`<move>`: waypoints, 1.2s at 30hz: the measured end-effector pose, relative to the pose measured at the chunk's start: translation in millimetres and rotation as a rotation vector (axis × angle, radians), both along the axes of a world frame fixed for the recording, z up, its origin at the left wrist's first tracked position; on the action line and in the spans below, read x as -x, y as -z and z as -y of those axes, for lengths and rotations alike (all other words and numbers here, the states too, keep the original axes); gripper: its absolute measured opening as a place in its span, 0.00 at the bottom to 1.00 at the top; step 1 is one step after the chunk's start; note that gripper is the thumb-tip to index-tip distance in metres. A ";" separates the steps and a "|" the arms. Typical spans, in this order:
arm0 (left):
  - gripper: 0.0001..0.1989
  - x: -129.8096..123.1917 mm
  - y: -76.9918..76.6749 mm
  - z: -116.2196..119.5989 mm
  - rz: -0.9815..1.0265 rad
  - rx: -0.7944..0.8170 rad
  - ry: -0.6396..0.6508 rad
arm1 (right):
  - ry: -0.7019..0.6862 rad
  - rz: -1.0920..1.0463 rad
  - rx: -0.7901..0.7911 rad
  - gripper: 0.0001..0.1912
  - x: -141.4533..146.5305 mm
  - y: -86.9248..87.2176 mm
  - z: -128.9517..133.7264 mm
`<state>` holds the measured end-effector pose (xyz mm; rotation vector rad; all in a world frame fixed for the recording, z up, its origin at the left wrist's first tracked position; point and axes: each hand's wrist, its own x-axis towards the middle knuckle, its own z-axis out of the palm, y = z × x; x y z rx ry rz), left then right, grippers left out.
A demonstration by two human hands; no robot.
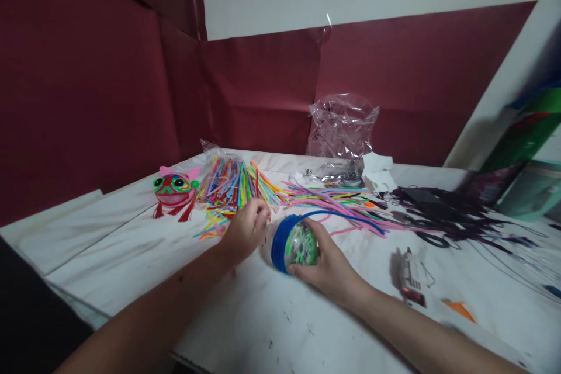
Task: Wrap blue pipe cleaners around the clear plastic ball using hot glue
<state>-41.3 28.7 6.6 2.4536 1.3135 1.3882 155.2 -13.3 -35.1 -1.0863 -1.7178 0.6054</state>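
My right hand (pixel 331 260) is wrapped round one end of a clear plastic container (pixel 305 248) with green shapes at that end. Blue fuzzy pipe cleaner (pixel 283 244) is wound in a thick band about its middle, and a loose blue length arches away over the table to the right. Close to the container's other end is my left hand (pixel 249 227), its fingers curled closed. What those fingers hold, if anything, is hidden. Just behind the hands lie bundles of multicoloured pipe cleaners (pixel 232 181), with short cut pieces scattered near them.
A pink decorated animal head (pixel 174 191) with red tassels stands at left. A glue gun (pixel 411 277) lies to the right, its base glowing red. Behind are a clear plastic bag (pixel 339 134), scissors (pixel 432 238) and dark strands (pixel 451 210) on the white table (pixel 245 315).
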 end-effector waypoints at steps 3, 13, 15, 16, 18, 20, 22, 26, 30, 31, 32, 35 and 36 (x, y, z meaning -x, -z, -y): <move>0.13 9.2 -5.1 -10.2 0.099 0.074 -0.165 | 0.024 -0.032 0.055 0.41 -0.4 0.4 -1.7; 0.09 -1.1 -2.6 5.1 -0.193 -0.251 0.292 | 0.034 -0.045 0.083 0.42 -4.3 3.7 -6.3; 0.08 -2.6 -1.6 8.5 -0.271 -0.324 0.334 | 0.031 -0.035 0.079 0.42 -4.3 3.6 -6.4; 0.07 -2.4 -2.1 9.2 -0.297 -0.357 0.333 | 0.031 -0.029 0.075 0.42 -4.2 3.3 -6.3; 0.06 -1.0 -4.7 10.0 -0.353 -0.406 0.329 | 0.035 -0.021 0.070 0.42 -3.7 2.1 -5.9; 0.06 0.2 -8.0 11.2 -0.413 -0.453 0.322 | 0.038 -0.017 0.071 0.42 -2.9 0.5 -5.1; 0.06 -0.2 -9.5 13.0 -0.483 -0.488 0.299 | 0.038 -0.018 0.071 0.41 -2.1 -1.0 -4.1; 0.09 -4.0 -4.9 14.3 -0.555 -0.489 0.226 | 0.036 -0.013 0.065 0.41 -1.5 -2.4 -2.4; 0.09 -2.9 0.1 5.2 -0.271 -0.226 0.077 | 0.045 -0.018 0.099 0.42 -1.8 -0.7 -3.2; 0.08 -0.5 -0.1 1.0 -0.182 -0.125 0.013 | 0.045 -0.025 0.098 0.42 -1.9 0.2 -3.8; 0.07 2.8 -0.7 -3.9 -0.099 -0.032 -0.054 | 0.044 -0.035 0.090 0.42 -2.1 1.1 -4.3; 0.10 15.0 -4.0 -19.2 0.013 0.065 -0.152 | 0.034 -0.041 0.064 0.42 -2.9 3.3 -5.0; 0.11 18.5 -5.1 -23.1 0.038 0.076 -0.166 | 0.030 -0.031 0.057 0.41 -3.2 3.7 -4.8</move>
